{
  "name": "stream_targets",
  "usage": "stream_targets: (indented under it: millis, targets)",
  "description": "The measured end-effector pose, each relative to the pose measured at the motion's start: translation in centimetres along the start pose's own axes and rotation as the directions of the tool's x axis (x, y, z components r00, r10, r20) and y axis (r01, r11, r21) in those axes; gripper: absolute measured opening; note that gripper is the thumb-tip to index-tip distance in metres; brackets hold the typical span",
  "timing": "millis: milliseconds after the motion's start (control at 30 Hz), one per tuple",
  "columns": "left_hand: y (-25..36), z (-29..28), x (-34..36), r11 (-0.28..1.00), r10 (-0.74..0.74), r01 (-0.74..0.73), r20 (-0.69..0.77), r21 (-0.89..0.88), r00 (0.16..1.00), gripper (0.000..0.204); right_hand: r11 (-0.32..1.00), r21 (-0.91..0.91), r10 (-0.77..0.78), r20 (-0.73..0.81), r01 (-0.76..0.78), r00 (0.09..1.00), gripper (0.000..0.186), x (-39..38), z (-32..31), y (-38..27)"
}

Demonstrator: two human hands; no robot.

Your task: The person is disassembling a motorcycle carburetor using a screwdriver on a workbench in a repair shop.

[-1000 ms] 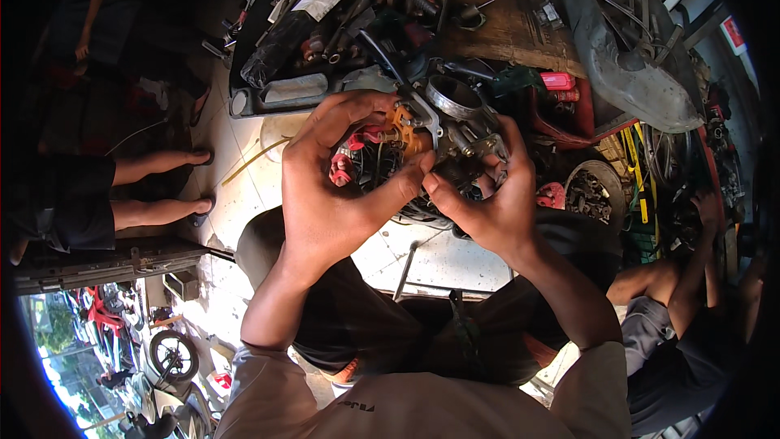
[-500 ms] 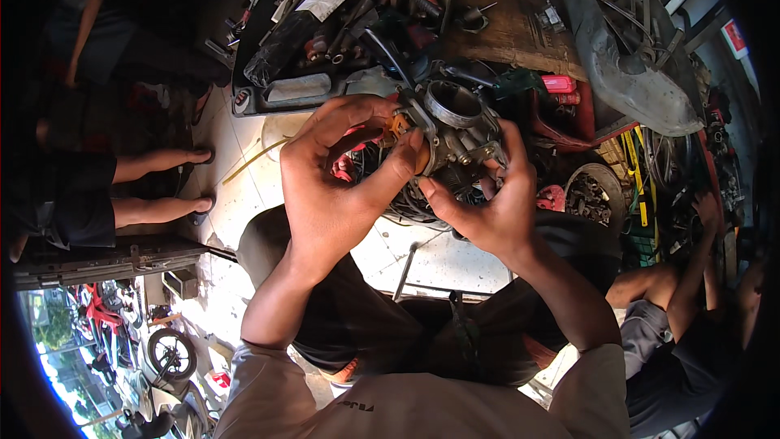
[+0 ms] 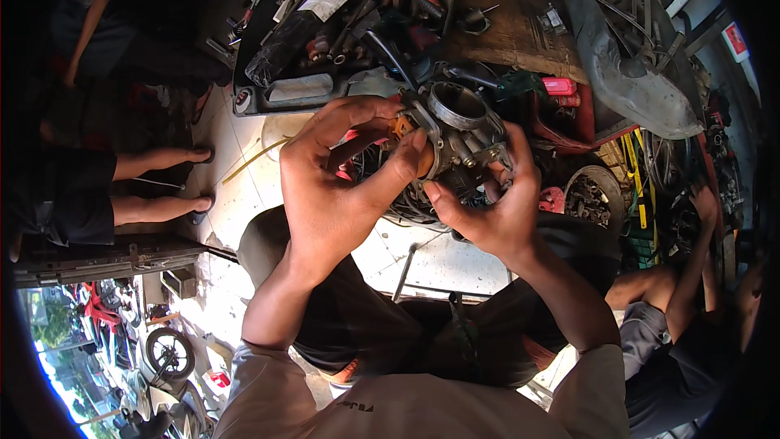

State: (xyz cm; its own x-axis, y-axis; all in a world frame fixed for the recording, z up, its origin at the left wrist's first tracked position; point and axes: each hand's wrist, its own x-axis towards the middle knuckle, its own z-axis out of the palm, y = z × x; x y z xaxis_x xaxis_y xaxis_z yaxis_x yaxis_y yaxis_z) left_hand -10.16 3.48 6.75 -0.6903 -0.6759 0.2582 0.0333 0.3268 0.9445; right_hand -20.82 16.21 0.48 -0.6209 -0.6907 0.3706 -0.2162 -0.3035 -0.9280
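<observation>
Carburettor [image 3: 459,126]: cast metal, dull grey, with a smoother machined rim round its bore and an orange plastic fitting on the side under the grip of the left hand [image 3: 341,179]. Tool tray [image 3: 276,93]: black plastic, scuffed and greasy, filled with dark, oily metal tools. Board [image 3: 520,32] at the floor's far edge: bare brown wood, stained. Floor [image 3: 236,195]: pale tiles, smooth, dusty. Shirt [image 3: 422,410]: light matt cloth.

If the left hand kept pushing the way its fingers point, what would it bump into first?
Probably nothing new: the left hand already touches the grey metal carburettor, fingertips and thumb pressed against its left side.
</observation>
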Motion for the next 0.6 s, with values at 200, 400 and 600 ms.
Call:
stream_targets:
  millis: [200,400,600]
  targets:
    - [0.1,-0.2,0.3,1.0,0.024,-0.024,0.007,0.002,1.0,0.025,0.997,0.052,0.052,0.004,-0.053,0.999,0.058,0.1,0.0,0.0]
    - [0.1,-0.5,0.5,0.991,0.129,-0.133,0.112,0.022,0.985,0.034,0.915,0.277,0.285,0.077,-0.295,0.955,0.048,0.6,-1.3,-0.5]
    - [-0.1,-0.9,0.7,0.952,0.239,-0.269,0.196,0.148,0.951,0.048,0.868,0.33,0.361,0.095,-0.372,0.928,0.035,0.6,-1.3,-0.5]
